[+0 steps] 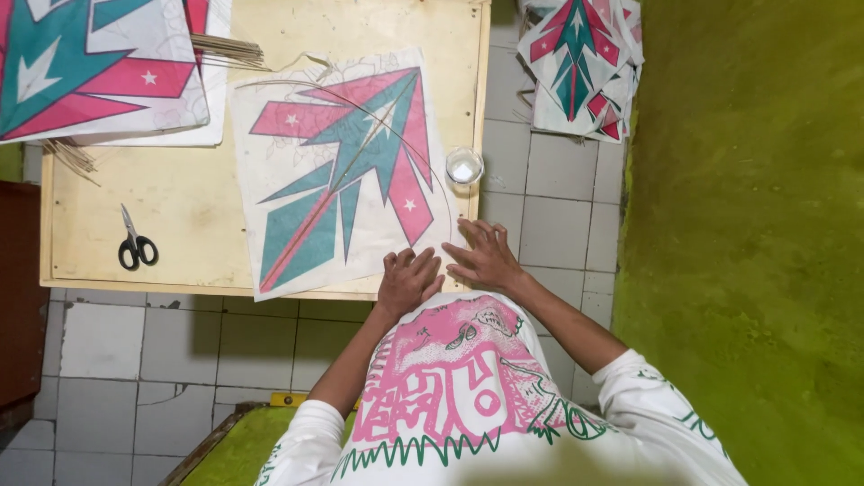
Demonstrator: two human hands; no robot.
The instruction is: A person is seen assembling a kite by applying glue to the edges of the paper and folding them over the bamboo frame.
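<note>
Both hands [407, 281] [484, 255] press kite [346, 171] — glue cup [464, 166] (white inside) near

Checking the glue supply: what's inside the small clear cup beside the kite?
The clear cup holds something white; whether glue, unclear. The table beneath it is covered.

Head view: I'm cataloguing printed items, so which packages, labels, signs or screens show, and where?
No packages, labels, signs or screens.
Printed white paper kite with teal and pink arrow design: on the wooden table, under both hands.
Similar kite sheets: table's far corner.
More kites: stacked on the tiled floor.
</note>
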